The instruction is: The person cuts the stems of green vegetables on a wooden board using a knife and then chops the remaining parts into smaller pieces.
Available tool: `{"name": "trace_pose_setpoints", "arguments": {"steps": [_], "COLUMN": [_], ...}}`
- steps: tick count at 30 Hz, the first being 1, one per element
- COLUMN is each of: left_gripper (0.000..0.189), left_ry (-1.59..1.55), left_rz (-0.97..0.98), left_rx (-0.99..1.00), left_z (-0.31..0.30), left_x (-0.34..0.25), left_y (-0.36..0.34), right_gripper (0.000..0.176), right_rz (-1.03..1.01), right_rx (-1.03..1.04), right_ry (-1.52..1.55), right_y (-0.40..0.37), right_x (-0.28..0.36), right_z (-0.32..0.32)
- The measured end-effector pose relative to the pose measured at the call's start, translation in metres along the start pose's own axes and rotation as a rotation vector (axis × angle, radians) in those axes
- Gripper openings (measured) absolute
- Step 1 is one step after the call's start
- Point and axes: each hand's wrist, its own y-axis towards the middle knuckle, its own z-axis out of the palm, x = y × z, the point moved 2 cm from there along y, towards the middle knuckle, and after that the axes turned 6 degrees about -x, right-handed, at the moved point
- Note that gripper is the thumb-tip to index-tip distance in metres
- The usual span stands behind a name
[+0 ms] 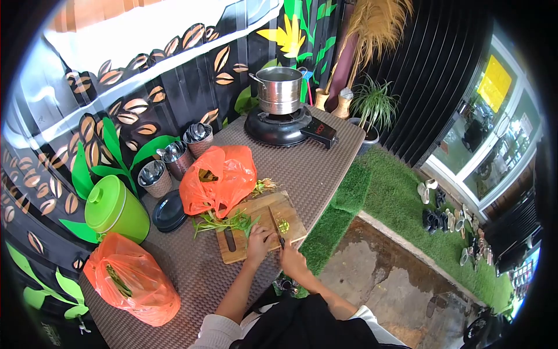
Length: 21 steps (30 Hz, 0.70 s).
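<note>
My right hand (295, 262) is closed round the handle of a knife (275, 221), its blade pointing away from me over a wooden cutting board (286, 203). Beside the blade, the curled fingers of my left hand (259, 245) press a bunch of leafy green stems (224, 223) onto the board. The leaves spread out to the left, past the board's edge. Small chopped green pieces (283, 225) lie just right of the blade. A tuft of pale roots or stem ends (265, 185) rests at the board's far edge.
Behind the board sits an orange plastic bag (229, 168); another orange bag (136, 285) stands near left. A green lidded bucket (119, 212), dark plates (168, 210) and cutlery cups (176, 161) line the wall. A steel pot (279, 93) stands on a black portable stove (279, 125) at the far end.
</note>
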Motion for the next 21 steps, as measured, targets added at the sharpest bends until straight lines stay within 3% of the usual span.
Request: {"name": "trace_pose_setpoints", "arguments": {"steps": [5, 11, 21], "left_gripper": [0.011, 0.013, 0.009], "left_ry": [-0.007, -0.027, -0.041], "left_rz": [-0.013, -0.002, 0.076], "left_rx": [-0.018, -0.057, 0.023], "left_z": [0.001, 0.003, 0.0], "left_x": [0.0, 0.006, -0.001], "left_y": [-0.003, -0.003, -0.001], "right_gripper": [0.031, 0.031, 0.03], "right_rz": [0.065, -0.01, 0.0], "right_rx": [0.013, -0.02, 0.0], "right_ry": [0.021, 0.002, -0.075], "right_y": [0.016, 0.006, 0.019], "right_x": [-0.004, -0.003, -0.014], "right_z": [0.008, 0.007, 0.001]}}
